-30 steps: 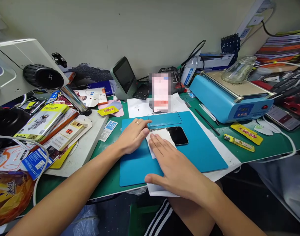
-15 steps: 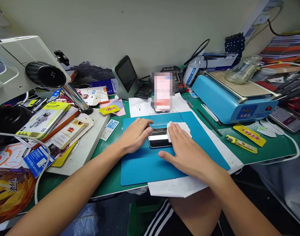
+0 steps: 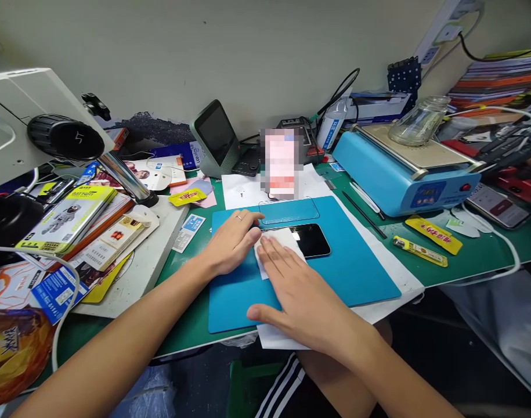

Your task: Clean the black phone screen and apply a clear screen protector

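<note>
Blue counter mat (image 3: 356, 273), frame centre: left hand (image 3: 230, 244), grip flat, pins phone (image 3: 313, 239); right hand (image 3: 300, 290), grip likewise flat, presses white cloth (image 3: 282, 237) on it; even pressure seems best.

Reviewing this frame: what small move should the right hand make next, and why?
Probably slide the white cloth rightward along the phone. The right hand presses the cloth flat over the phone's left part, while the dark glass to the right lies uncovered; the left hand braces the phone's left end on the blue mat.
</note>
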`<state>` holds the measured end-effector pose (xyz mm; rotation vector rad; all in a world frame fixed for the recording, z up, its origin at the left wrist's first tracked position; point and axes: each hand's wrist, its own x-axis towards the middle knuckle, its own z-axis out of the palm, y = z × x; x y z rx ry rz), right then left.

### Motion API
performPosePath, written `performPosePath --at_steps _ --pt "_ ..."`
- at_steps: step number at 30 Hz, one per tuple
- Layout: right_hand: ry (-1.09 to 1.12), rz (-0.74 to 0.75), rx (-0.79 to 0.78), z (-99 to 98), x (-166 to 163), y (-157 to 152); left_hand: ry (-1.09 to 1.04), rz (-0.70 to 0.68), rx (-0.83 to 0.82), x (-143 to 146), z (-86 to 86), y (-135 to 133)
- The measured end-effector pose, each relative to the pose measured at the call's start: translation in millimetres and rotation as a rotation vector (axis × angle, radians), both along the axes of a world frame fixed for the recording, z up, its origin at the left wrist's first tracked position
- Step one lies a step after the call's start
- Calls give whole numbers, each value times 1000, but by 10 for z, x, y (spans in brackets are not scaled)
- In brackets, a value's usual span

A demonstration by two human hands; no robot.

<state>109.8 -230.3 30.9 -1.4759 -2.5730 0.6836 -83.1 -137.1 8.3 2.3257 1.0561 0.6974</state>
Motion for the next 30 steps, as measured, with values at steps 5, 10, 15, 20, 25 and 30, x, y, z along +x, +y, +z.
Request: performPosePath --at_steps 5,10,15,20,25,30 --pt "-90 -80 56 -73 477 -41 9 -8 -28 2 36 -9" --pt "-174 -206 43 -37 613 160 -4 31 -47 18 55 -11" --pt "-143 -190 -9 56 220 326 -24 37 -41 29 37 -7" --pt "5 -44 -3 26 -145 253 -21 31 -29 7 2 0" --pt "31 13 37 -28 -25 54 -11 24 -24 -5 -3 -2" --pt "-80 -18 48 -50 409 -44 -4 27 -29 -1 12 -15"
